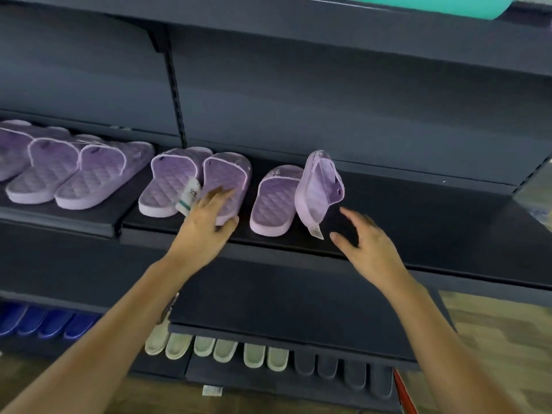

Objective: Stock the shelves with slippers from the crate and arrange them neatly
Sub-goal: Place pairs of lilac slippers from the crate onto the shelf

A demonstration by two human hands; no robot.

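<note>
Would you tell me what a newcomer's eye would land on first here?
A tipped lilac slipper stands on its edge at the right end of the row on the dark shelf. The right hand hovers open just beside it, while the left hand holds the heel of a flat lilac slipper further left.

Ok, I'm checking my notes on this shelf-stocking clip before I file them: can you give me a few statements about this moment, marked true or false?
1. The left hand holds a purple slipper at its heel end. True.
2. The right hand grips the tipped slipper. False: it is open and apart from it.
3. Every purple slipper on this shelf lies flat. False: the tipped slipper stands on its side.
4. Blue slippers sit on a lower shelf at the left. True.
</note>
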